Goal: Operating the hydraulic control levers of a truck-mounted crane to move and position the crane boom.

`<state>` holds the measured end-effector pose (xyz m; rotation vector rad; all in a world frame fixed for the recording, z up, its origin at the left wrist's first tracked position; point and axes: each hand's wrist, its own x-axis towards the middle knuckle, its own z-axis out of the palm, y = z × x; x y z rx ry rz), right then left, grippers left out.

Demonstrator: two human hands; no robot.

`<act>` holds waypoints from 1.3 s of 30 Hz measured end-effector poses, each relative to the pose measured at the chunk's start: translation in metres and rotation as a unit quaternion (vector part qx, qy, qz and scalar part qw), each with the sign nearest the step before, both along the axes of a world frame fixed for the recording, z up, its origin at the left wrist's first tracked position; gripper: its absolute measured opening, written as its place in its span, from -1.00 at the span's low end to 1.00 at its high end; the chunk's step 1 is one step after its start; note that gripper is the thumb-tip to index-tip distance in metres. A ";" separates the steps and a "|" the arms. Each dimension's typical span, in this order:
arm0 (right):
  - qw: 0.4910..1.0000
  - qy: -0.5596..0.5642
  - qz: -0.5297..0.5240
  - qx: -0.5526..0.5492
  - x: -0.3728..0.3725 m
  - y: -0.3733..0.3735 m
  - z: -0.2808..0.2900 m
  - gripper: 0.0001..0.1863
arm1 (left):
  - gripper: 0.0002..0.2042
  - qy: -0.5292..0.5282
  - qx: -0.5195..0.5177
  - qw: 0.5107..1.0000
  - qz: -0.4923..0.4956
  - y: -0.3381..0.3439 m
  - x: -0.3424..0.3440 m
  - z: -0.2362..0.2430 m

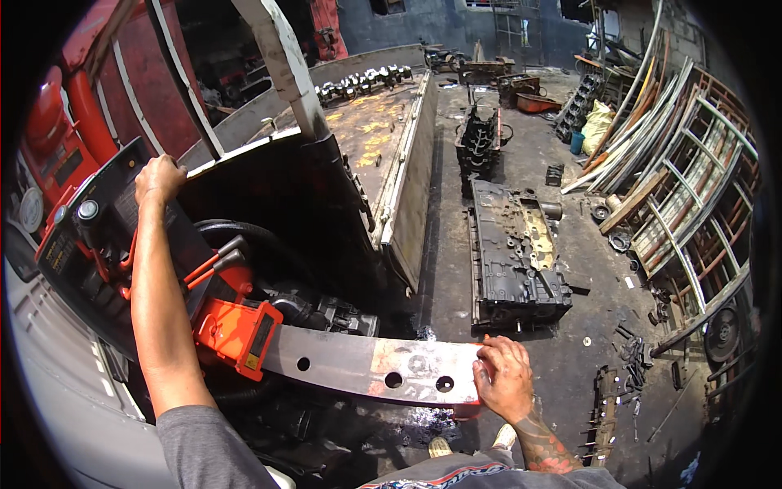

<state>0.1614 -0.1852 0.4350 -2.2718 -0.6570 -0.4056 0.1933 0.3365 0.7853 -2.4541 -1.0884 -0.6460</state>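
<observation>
My left arm reaches up and forward. My left hand [160, 178] is closed on the upper corner of a black control panel [122, 191]; what lies under the fingers is hidden. Beside that forearm are control levers [218, 262] with orange rods and black grips. My right hand [505, 379] is closed over the red outer end of a flat grey steel beam [338, 355], its fingers over the top edge. Round holes pierce the beam. Its other end runs into an orange-red metal housing [236, 334] below the levers.
Ahead stands a truck bed [375, 151] with crankshafts [362, 84] on it. A large engine block [517, 253] lies on the oily floor to the right, with another block [479, 140] behind. Pipes [635, 122], metal frames [692, 196] and loose parts [631, 354] line the right side.
</observation>
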 end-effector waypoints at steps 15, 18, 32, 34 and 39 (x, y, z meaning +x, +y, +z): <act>1.000 -0.007 0.010 0.004 0.001 -0.001 -0.003 -0.77 | -0.62 -0.016 0.022 1.000 -0.007 -0.004 -0.003 -0.002; 1.000 -0.007 0.011 0.006 0.001 -0.002 -0.002 -0.77 | -0.62 -0.010 0.015 1.000 0.009 -0.002 -0.003 -0.002; 1.000 0.003 0.001 0.007 0.001 -0.002 -0.005 -0.76 | -0.64 -0.018 0.012 1.000 -0.006 -0.005 -0.003 -0.001; 1.000 -0.001 0.012 0.004 0.002 -0.003 -0.005 -0.76 | -0.64 -0.016 0.005 1.000 0.007 -0.004 -0.003 -0.001; 1.000 -0.007 0.015 0.007 0.001 -0.002 -0.004 -0.76 | -0.64 -0.013 0.008 1.000 0.002 -0.003 -0.003 -0.002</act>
